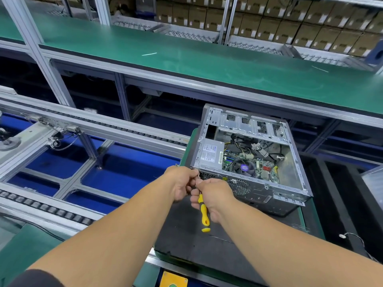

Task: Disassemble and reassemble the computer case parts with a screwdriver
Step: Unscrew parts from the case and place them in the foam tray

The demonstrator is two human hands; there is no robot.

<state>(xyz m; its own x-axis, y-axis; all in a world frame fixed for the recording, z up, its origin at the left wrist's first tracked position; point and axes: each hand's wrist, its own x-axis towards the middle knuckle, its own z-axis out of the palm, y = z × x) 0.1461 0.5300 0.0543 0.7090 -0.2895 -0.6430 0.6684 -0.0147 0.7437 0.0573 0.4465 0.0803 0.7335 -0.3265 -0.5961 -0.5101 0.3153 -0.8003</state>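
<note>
The computer case [250, 160] is laid on its side, open face up, on a dark mat [186, 235] at the near right of the scene, with the motherboard and power supply exposed. A yellow-handled screwdriver [204, 214] is gripped in the right hand [213, 196], the fingers curled round the upper handle and shaft, and its tip is aimed at the near-left corner of the case. The left hand [182, 183] is closed in a pinch at that same corner, apparently steadying the tip or a small screw; the screw itself is hidden by the fingers. The step in hand is judged to be the driving or loosening of a rear-corner screw. For this to be done well, the shaft should be kept in line with the screw's axis, firm inward pressure should be maintained so the bit is not cammed out, and the screw should be caught by the pinching fingers so it is not dropped onto the conveyor rails [93, 129] to the left.
</note>
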